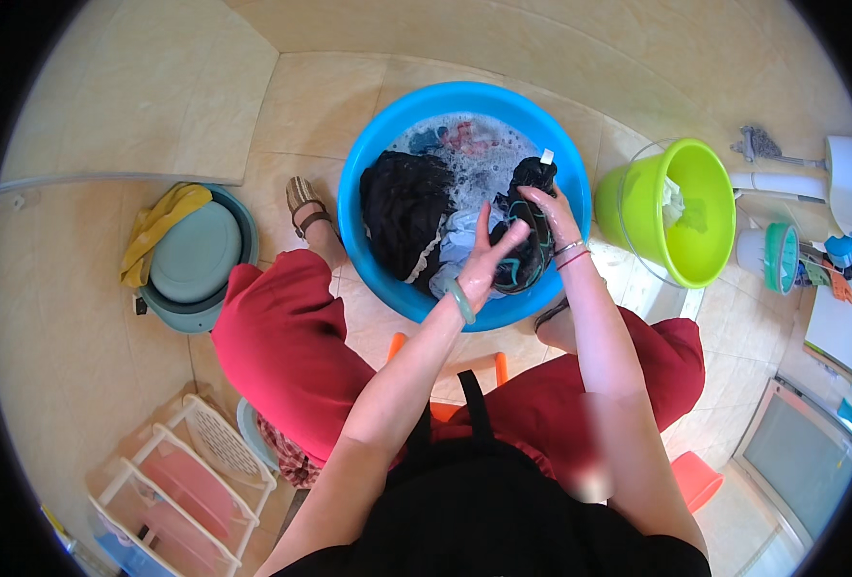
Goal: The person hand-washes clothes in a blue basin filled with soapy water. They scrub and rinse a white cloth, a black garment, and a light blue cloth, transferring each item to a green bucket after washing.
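A big blue basin [354,231] stands on the floor in front of me, holding soapy water and wet clothes. In its right part is a black garment [534,240] with teal trim and a small white tag. My right hand [559,219] holds this garment at its right side, with some fingers hidden by the cloth. Over the garment's left edge, my left hand [488,255] has its thumb and fingers spread apart. Beside it lies a light blue cloth [457,240]. A larger dark garment [402,207] fills the basin's left side.
A lime green bucket [628,212] with white cloth inside stands to the right. At left are stacked grey-green basins [195,252] with a yellow cloth [161,226] over them. A white rack [190,481] stands at lower left. Orange stool legs [501,368] show below me.
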Demonstrator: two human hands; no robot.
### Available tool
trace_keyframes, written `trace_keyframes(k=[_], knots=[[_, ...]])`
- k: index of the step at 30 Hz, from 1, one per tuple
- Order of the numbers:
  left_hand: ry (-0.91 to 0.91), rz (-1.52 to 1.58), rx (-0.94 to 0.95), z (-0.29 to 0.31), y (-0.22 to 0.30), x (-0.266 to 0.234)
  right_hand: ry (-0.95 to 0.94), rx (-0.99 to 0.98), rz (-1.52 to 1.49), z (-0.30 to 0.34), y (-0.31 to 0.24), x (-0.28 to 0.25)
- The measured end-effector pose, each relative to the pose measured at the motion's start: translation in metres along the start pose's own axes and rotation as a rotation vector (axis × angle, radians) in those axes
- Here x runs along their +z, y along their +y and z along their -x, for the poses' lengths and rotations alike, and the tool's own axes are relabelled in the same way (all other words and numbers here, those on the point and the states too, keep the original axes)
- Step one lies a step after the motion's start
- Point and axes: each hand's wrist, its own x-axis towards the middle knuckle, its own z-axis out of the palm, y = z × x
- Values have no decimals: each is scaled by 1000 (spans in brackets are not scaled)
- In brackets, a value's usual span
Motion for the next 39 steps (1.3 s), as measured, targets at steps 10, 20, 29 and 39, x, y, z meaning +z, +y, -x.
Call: trace_keyframes(k=[10,20,29,39], knots=[[143,-1243,166,-12,-7,7,72,-299,702,-3,-1,14],[-21,-48,-131,2,16,1,-162,22,304,22,-49,15],[-366,786,-459,22,17,30,-387,-6,-601,13,-19,-12],[-371,799,-252,14,11,20,-524,-60,-938,46,-14,22]])
